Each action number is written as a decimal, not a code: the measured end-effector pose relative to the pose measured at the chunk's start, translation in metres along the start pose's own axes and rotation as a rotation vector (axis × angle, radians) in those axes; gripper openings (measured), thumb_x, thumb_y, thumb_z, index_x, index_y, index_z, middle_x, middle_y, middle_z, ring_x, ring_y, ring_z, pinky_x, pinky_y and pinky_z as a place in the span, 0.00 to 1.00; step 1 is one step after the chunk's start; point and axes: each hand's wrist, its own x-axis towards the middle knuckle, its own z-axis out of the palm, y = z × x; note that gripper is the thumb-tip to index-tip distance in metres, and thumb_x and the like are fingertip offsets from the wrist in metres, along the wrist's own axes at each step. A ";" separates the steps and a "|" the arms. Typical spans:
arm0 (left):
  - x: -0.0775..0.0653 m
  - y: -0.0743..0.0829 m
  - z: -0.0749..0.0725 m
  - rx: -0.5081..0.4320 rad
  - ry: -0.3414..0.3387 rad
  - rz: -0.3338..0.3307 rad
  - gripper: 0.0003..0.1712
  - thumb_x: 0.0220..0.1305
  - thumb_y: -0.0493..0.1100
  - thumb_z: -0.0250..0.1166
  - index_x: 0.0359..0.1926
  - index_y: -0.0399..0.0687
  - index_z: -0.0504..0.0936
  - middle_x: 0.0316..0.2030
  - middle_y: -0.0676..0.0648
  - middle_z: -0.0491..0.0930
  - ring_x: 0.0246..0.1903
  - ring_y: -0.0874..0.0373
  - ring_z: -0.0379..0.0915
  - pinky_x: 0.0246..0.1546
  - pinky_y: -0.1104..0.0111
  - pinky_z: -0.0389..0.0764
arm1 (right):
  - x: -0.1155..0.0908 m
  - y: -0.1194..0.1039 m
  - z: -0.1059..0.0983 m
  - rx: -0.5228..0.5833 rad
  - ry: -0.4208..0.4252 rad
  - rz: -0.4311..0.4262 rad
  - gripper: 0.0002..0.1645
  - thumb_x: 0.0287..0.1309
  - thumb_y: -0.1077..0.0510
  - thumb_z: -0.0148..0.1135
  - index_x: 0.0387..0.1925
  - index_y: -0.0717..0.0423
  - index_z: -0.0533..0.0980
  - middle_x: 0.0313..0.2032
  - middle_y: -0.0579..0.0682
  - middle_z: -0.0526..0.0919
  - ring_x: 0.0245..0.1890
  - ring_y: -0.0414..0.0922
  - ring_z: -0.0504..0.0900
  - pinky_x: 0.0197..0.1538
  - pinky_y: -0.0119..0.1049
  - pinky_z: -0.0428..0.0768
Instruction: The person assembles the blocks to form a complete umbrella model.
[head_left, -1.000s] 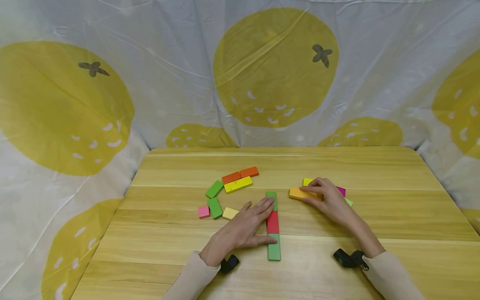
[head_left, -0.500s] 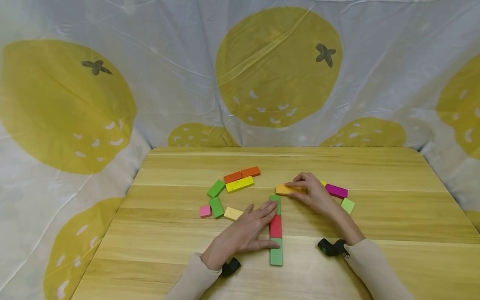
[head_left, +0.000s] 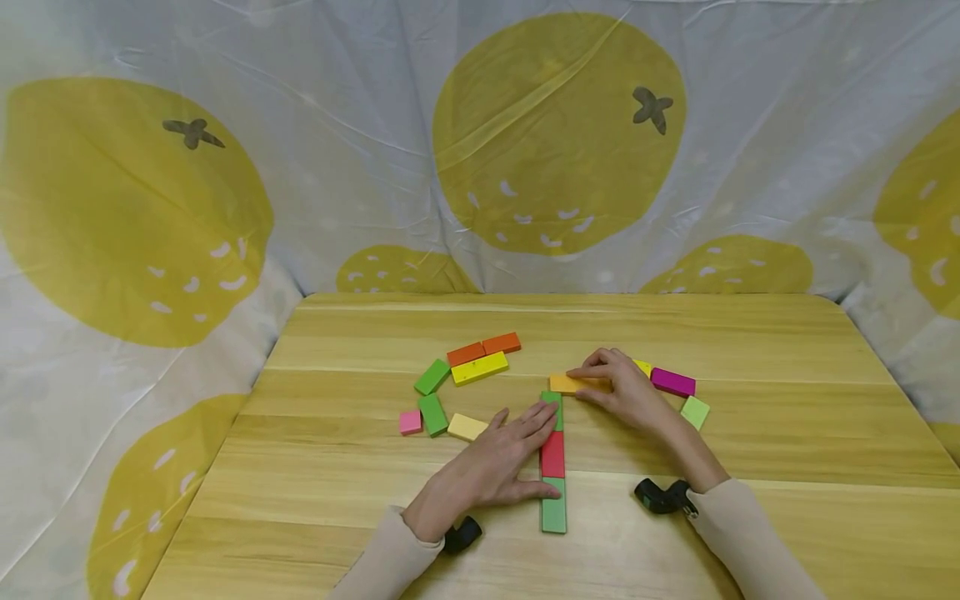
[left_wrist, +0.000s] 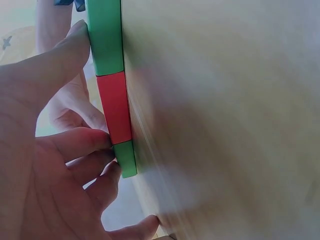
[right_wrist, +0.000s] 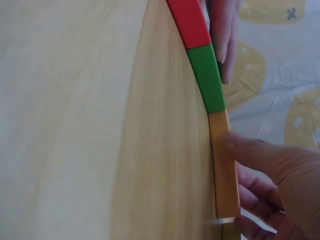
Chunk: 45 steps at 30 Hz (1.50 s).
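In the head view, a straight row runs toward the person: an upper green block (head_left: 550,397), a red block (head_left: 552,455) and a lower green block (head_left: 554,515). My left hand (head_left: 495,467) rests on this row, its extended fingers on the upper green block and its thumb on the lower one. With thumb and fingers, my right hand (head_left: 630,392) pinches an orange block (head_left: 561,383), lying crosswise at the far end of the row. The right wrist view shows the orange block (right_wrist: 226,175) against the green block (right_wrist: 207,80). Fingers cover its right part.
Left of the row lie two orange-red blocks (head_left: 467,354), a yellow block (head_left: 480,369), two green blocks (head_left: 432,377), a pink block (head_left: 410,422) and a pale yellow block (head_left: 467,427). On the right are a partly hidden yellow block (head_left: 642,367), a purple block (head_left: 673,382) and a light green block (head_left: 695,412).
My right hand has moved left with the orange block, bringing it to the far end of the row, and uncovered the purple and light green blocks. My left hand stays on the row.
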 end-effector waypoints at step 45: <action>-0.013 -0.075 -0.024 0.072 0.493 -0.324 0.23 0.65 0.41 0.73 0.59 0.37 0.84 0.57 0.37 0.84 0.57 0.42 0.81 0.53 0.48 0.79 | -0.044 -0.024 0.009 -0.142 -0.256 -0.156 0.42 0.71 0.40 0.61 0.79 0.46 0.62 0.83 0.52 0.53 0.82 0.54 0.53 0.80 0.60 0.51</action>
